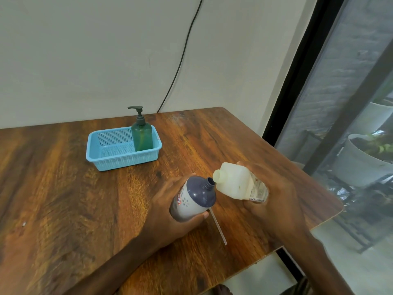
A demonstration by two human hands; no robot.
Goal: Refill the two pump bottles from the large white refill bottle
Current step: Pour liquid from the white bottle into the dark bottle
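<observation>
The white refill bottle (236, 184) reads "CHG"; other print is unreadable.

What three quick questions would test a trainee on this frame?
1. True or false: the green pump bottle stands inside the blue basket.
2. Fill in: the navy-topped bottle gripped by the left hand has its pump ___ (on/off).
3. What holds the white refill bottle? A the basket, B the right hand, C the left hand.

Key: 1 true; 2 off, its neck is open; 3 B.
</observation>
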